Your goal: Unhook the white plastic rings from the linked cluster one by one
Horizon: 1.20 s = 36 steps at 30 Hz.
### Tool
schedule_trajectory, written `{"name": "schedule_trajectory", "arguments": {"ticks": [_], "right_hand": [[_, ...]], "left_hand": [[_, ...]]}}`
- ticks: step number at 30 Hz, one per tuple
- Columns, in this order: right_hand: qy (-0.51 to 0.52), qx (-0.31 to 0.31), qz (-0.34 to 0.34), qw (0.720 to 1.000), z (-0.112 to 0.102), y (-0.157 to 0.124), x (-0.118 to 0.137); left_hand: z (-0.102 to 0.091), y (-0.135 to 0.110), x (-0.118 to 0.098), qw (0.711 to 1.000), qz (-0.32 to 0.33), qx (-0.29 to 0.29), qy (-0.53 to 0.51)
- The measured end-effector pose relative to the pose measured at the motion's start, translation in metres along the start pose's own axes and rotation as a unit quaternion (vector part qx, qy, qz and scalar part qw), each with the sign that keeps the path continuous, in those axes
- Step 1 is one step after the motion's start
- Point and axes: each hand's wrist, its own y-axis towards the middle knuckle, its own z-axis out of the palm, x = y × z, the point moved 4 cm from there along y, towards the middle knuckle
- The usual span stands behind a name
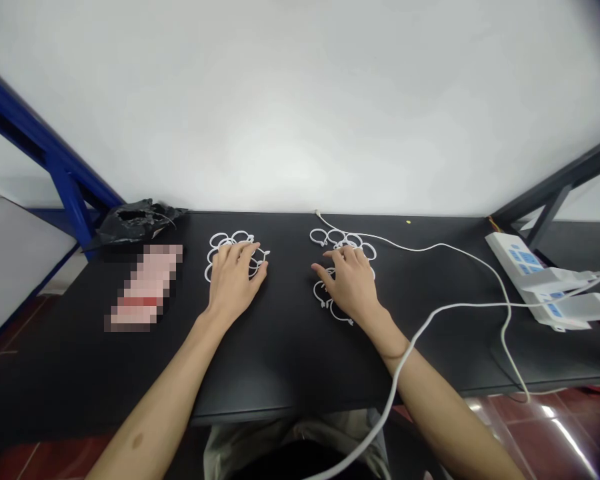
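Two clusters of thin white plastic rings, each ring with a small clasp or knob, lie on the black table (280,347). My left hand (234,273) rests palm down over the left rings (251,237), fingers stretched forward and thumb out to the side. Over the right rings (323,244) lies my right hand (351,280), also palm down, with its thumb spread away from the fingers. Both hands cover part of their cluster. Nothing is visibly gripped, though what lies beneath the palms is hidden.
A blurred pinkish rectangle (145,290) and a crumpled black plastic bag (135,223) lie on the left. At the right sits a white power strip (517,263) with plugs. A white cable (460,306) crosses above my right forearm. A white wall (300,107) stands behind.
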Motion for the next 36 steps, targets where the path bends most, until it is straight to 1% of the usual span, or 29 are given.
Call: {"name": "schedule_trajectory", "arguments": {"ticks": [3, 6, 9, 13, 17, 20, 23, 26, 29, 31, 33, 34, 36], "right_hand": [[-0.027, 0.026, 0.012, 0.999, 0.002, -0.002, -0.002], [-0.034, 0.054, 0.002, 0.998, 0.005, -0.004, 0.001], [-0.030, 0.077, -0.011, 0.997, 0.007, -0.005, 0.005], [0.000, 0.094, -0.025, 0.995, 0.010, -0.006, 0.007], [0.071, 0.085, -0.052, 0.993, 0.008, -0.005, 0.011], [0.165, 0.044, -0.073, 0.983, -0.002, -0.004, 0.018], [0.285, 0.000, -0.068, 0.956, -0.011, -0.004, 0.023], [0.381, 0.003, -0.047, 0.923, -0.011, -0.006, 0.026], [0.436, 0.027, -0.040, 0.899, -0.005, -0.009, 0.028], [0.467, 0.036, -0.025, 0.883, -0.002, -0.009, 0.027], [0.490, 0.033, -0.001, 0.871, -0.002, -0.007, 0.024], [0.490, 0.027, 0.010, 0.871, -0.003, -0.006, 0.023], [0.461, 0.008, 0.011, 0.887, -0.007, -0.004, 0.020]], "left_hand": [[0.008, 0.001, 0.000, 1.000, 0.001, 0.010, 0.025], [0.013, 0.001, 0.001, 0.999, -0.005, 0.026, 0.046], [0.014, 0.000, 0.003, 0.998, -0.017, 0.031, 0.050], [0.013, -0.001, 0.003, 0.998, -0.026, 0.032, 0.048], [0.009, -0.003, -0.002, 0.999, -0.021, 0.024, 0.039], [0.005, -0.008, -0.016, 1.000, 0.020, 0.015, 0.013], [0.002, -0.015, -0.035, 0.994, 0.100, 0.021, -0.041], [0.000, -0.020, -0.049, 0.982, 0.169, 0.015, -0.081], [-0.004, -0.021, -0.056, 0.972, 0.218, -0.011, -0.091], [-0.008, -0.021, -0.055, 0.968, 0.232, -0.038, -0.089], [-0.012, -0.019, -0.052, 0.968, 0.226, -0.061, -0.087], [-0.013, -0.018, -0.050, 0.970, 0.218, -0.066, -0.089], [-0.014, -0.017, -0.046, 0.972, 0.201, -0.068, -0.096]]}}
